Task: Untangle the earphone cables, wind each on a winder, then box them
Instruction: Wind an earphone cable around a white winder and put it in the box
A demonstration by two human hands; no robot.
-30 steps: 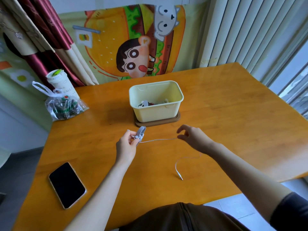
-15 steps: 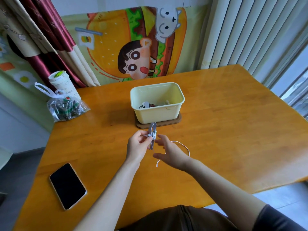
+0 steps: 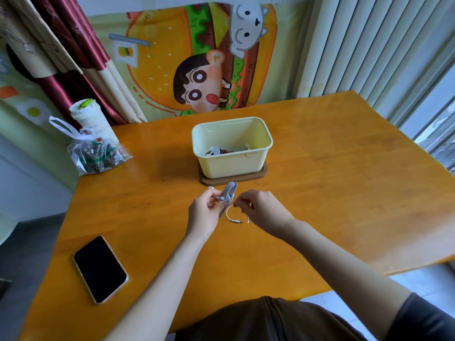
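Note:
My left hand (image 3: pixel 205 212) pinches a small grey winder (image 3: pixel 229 191) held upright above the table, just in front of the box. A white earphone cable (image 3: pixel 231 215) is wrapped on it, and a short loose end with the plug curls down below. My right hand (image 3: pixel 261 209) pinches that loose end close beside the winder. The pale yellow box (image 3: pixel 232 161) stands on a brown lid behind my hands, with wound earphones lying in its bottom.
A black phone (image 3: pixel 99 269) lies face up at the near left. A clear plastic bag (image 3: pixel 97 153) and a white cup (image 3: pixel 89 119) stand at the far left corner. The wooden table (image 3: pixel 344 193) ends close on the right and front.
The long loose cable that lay across the table has shortened to a small curl. My right hand moved in from the right to beside the winder. The winder now stands more upright.

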